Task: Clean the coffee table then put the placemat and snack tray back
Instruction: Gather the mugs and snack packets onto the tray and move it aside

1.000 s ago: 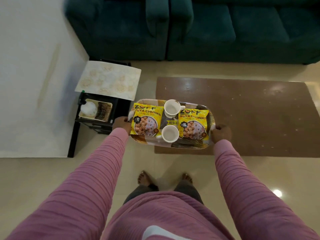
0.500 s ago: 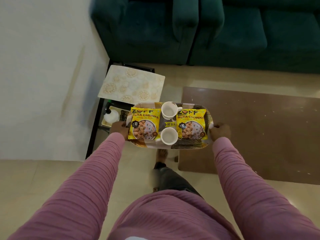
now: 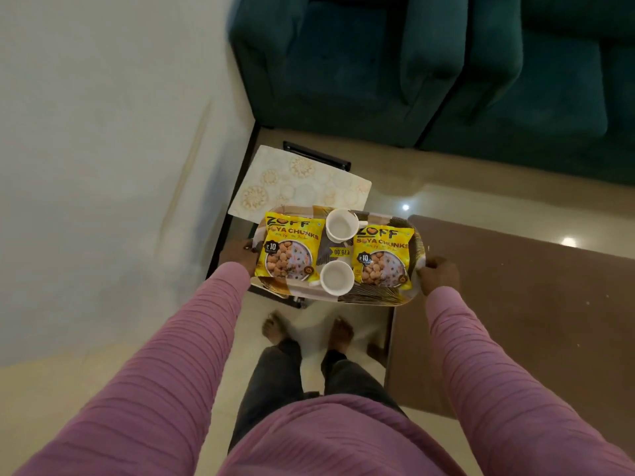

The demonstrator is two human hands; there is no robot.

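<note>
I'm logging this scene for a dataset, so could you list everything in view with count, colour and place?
tray: 1, brown and cream pattern, held in the air ahead of the person
snack packs: 2, yellow, flat on the tray, one at each end
cups: 2, white, on the tray's middle
placemat: 1, cream with floral circles, on the side table
side table: 1, black, by the wall
coffee table: 1, brown, bare, to the right
sofa: 1, dark green, far side
left hand: gripping the tray's left end
right hand: gripping the tray's right end
sleeves: 2, pink
feet: 2, bare, on the floor
</note>
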